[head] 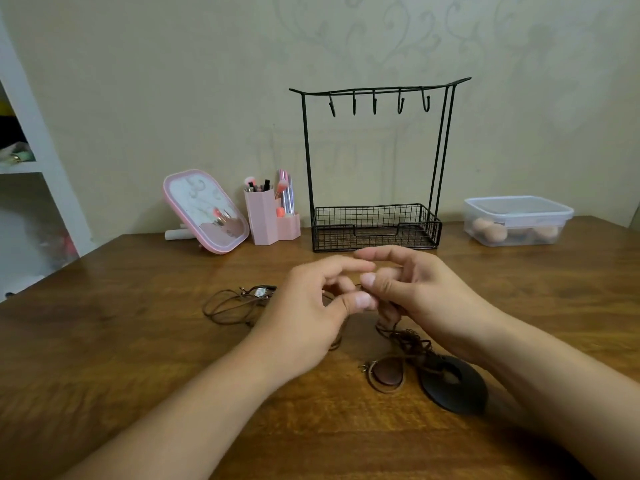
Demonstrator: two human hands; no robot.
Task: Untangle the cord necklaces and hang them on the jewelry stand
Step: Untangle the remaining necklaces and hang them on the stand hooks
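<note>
A wooden bench is seen carrying everything, with the black wire jewelry stand set at its far edge against the wall; all five hooks on its top bar are bare, so nothing has been hung, and the hanging part of the task is judged wholly undone. To the stand's left a pink mirror and a pink brush holder are placed, and to its right a lidded clear box. The cord necklaces are found on the bench in front of the stand, still snarled: a black ring pendant and a brown pendant lie near the right wrist, while another loop of cord is spread to the left. The left hand and right hand are held together above the tangle, fingers curled, a strand of cord being pinched between thumb and fingertips of each. Untangling is judged under way but far from finished.
</note>
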